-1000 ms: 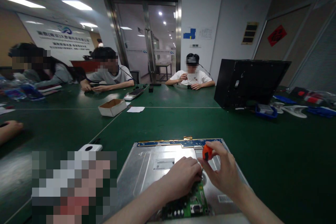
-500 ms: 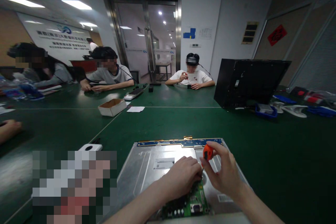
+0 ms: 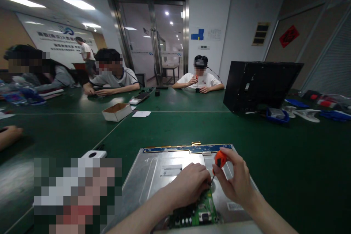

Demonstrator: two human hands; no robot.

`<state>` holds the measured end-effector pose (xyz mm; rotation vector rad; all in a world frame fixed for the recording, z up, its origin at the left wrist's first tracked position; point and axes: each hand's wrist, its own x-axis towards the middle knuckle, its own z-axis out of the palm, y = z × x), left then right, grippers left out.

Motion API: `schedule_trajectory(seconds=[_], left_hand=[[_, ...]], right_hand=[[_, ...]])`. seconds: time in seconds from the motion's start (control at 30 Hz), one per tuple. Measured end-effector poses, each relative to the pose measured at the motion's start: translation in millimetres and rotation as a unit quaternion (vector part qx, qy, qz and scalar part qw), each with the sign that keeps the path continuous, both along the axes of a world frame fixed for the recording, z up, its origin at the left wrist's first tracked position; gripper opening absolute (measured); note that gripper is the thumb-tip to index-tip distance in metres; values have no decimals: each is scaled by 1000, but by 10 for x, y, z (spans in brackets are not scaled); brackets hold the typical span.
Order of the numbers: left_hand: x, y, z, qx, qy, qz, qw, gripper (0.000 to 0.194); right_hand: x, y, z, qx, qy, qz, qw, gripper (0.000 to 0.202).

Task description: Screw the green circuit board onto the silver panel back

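Observation:
An orange screwdriver [image 3: 220, 158] is pinched by its handle in my right hand [image 3: 238, 177], its shaft slanting down to the left. The tip ends at the fingers of my left hand [image 3: 192, 182], which are closed over the upper edge of a green circuit board [image 3: 208, 204]. Whatever those fingers hold is hidden. Under both hands lies a metal panel [image 3: 148, 175], with a blue circuit strip [image 3: 164, 149] along its far edge and a white label [image 3: 171, 170] on it.
A white box [image 3: 117, 112], a paper [image 3: 141, 114] and a phone-like device [image 3: 139, 97] lie farther off on the green table [image 3: 175, 128]. A black monitor casing [image 3: 260, 84] and a blue tray [image 3: 277, 115] are at right. Several people sit around the table.
My right hand and the screwdriver handle have shifted slightly right, baring more of the shaft. My left hand stays put. In the background a walking person has come into fuller view at left.

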<state>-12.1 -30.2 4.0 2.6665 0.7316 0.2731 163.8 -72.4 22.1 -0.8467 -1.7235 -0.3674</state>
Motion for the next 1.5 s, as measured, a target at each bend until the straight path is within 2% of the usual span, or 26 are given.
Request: schedule_trajectory(seconds=[0.23,0.33,0.43,0.57,0.77,0.9,1.07,1.27,1.5], left_hand=[[-53,27,19,13,-18,-17,1000,19],[-75,45,25,20,-32,-2,999,22],[-105,116,30,16,-51,52,997,23],[-206,301,101,6,-57,143,988,16],[-436,501,270,-9,-20,177,984,13],[-538,475,272,-29,25,182,983,9],[-612,361,251,-57,59,179,980,6],[-632,250,244,-64,65,191,977,8],[-738,286,211,-70,51,181,980,14]], right_hand=[[-1,5,-62,1,9,-18,1000,41],[-4,4,-45,5,6,-21,1000,38],[-12,3,-6,11,1,-16,1000,35],[-24,5,34,18,3,-20,1000,30],[-28,12,36,15,4,-26,1000,27],[-24,14,31,19,4,-47,999,27],[-49,6,80,14,11,-14,1000,26],[-64,-1,111,16,9,-9,1000,25],[-41,7,110,23,2,-5,1000,27]])
